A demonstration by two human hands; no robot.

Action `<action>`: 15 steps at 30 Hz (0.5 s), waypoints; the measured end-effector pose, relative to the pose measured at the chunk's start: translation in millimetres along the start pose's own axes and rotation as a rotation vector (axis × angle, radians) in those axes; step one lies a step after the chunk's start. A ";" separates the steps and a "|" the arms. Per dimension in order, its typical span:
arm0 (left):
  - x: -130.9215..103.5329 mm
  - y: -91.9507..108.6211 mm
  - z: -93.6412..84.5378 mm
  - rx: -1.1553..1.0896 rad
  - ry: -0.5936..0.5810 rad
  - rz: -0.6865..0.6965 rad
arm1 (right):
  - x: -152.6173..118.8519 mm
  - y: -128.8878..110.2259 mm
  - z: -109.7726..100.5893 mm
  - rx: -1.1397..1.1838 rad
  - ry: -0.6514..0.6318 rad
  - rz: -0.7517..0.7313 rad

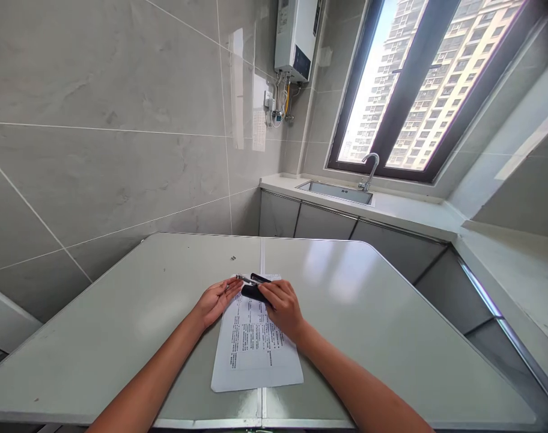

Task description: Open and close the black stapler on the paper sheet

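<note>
My forearms (359, 376) are nearest, one either side of the paper (258, 361), which lies flat on the table (382, 337), between them and on my side of the hands. Print is visible on its upper face; too small to read.

Right hand (283, 305): closed on the black stapler (255, 293), fingers wrapped round it, above the paper's far end. Stapler condition: parted, with a metal strip showing between its black halves.

Left hand (217, 300): palm up, fingers extended and unclosed, tips at the stapler's metal end; I cannot tell whether they touch it. The hands are close, not clasped.

Small bits (233, 258) lie on the table just beyond my left fingertips. Well beyond my right hand: sink (334, 191) and tap (372, 168).
</note>
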State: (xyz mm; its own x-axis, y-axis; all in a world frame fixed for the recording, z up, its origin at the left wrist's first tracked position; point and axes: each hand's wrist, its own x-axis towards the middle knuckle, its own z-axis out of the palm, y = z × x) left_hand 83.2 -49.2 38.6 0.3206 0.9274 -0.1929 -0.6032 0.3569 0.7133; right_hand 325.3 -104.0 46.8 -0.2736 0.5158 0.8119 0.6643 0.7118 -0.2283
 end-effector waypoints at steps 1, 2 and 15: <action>0.8 0.9 -0.8 0.010 0.058 0.030 | -0.1 1.3 0.6 0.047 0.034 0.147; 1.1 2.1 -1.4 0.028 0.105 0.069 | -0.3 2.8 0.5 0.108 0.040 0.292; -15.9 14.2 12.5 0.476 -0.032 0.205 | -1.3 19.0 -5.8 0.537 -0.304 0.752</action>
State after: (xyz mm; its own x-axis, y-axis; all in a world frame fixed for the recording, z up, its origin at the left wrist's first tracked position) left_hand 78.7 -60.2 60.3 0.2575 0.9663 -0.0013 -0.2596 0.0704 0.9632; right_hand 342.3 -93.9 44.6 -0.1252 0.9723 0.1975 0.3540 0.2297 -0.9066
